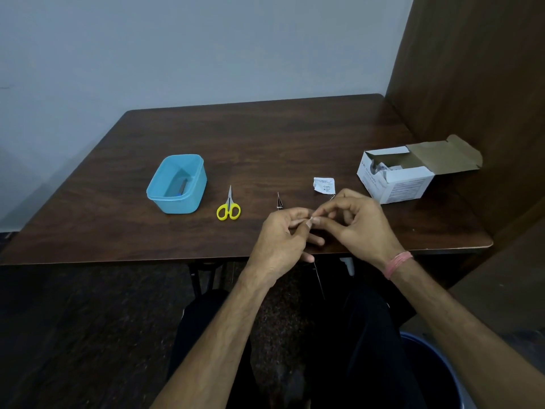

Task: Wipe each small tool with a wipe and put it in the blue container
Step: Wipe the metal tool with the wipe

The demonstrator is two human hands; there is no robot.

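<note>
My left hand [284,234] and my right hand [358,224] meet over the table's near edge, fingertips pinching a small pale wipe [310,221] between them. A thin metal tip [332,197] pokes out past my right fingers; what it belongs to is hidden. The blue container [177,184] stands to the left with a small dark tool inside. Yellow-handled scissors [229,206] lie right of it. A small pointed metal tool [279,201] lies just beyond my left hand. A torn white wipe packet [324,185] lies beyond my right hand.
An open white cardboard box [404,175] of packets sits at the right side of the dark wooden table [250,137]. A wooden panel rises on the right, a grey wall behind. A blue bin rim [442,361] shows at the lower right, by my knees.
</note>
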